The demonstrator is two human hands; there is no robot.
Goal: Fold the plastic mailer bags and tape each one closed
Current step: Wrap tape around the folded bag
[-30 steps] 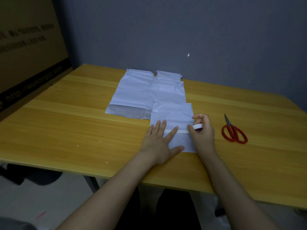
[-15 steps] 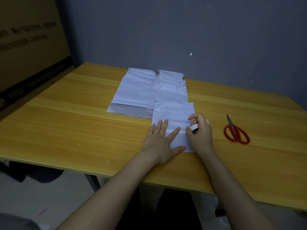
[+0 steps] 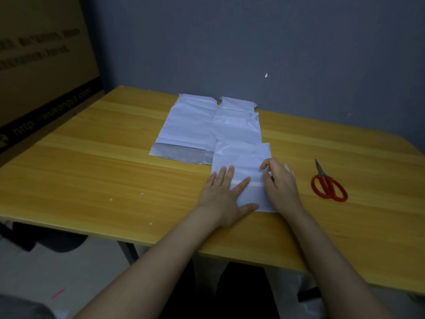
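Observation:
A folded white mailer bag (image 3: 241,162) lies on the yellow wooden table (image 3: 103,171) near its front edge. A pale strip of tape (image 3: 251,183) runs across the fold. My left hand (image 3: 224,194) presses flat on the bag's left part, fingers spread. My right hand (image 3: 279,183) sits at the bag's right edge at the end of the strip, fingers curled round a small tape roll (image 3: 289,168) that is almost wholly hidden under the hand. Behind lie an unfolded bag (image 3: 188,125) with a grey flap and a creased bag (image 3: 238,127).
Red-handled scissors (image 3: 328,186) lie on the table to the right of my right hand. A large cardboard box (image 3: 41,70) stands against the table's left side. A grey wall (image 3: 253,42) closes the far edge. Small white scraps dot the table's front left.
My right hand has slid slightly left onto the bag's right edge, so the tape roll that showed before is now nearly covered. My left hand has stayed flat on the bag.

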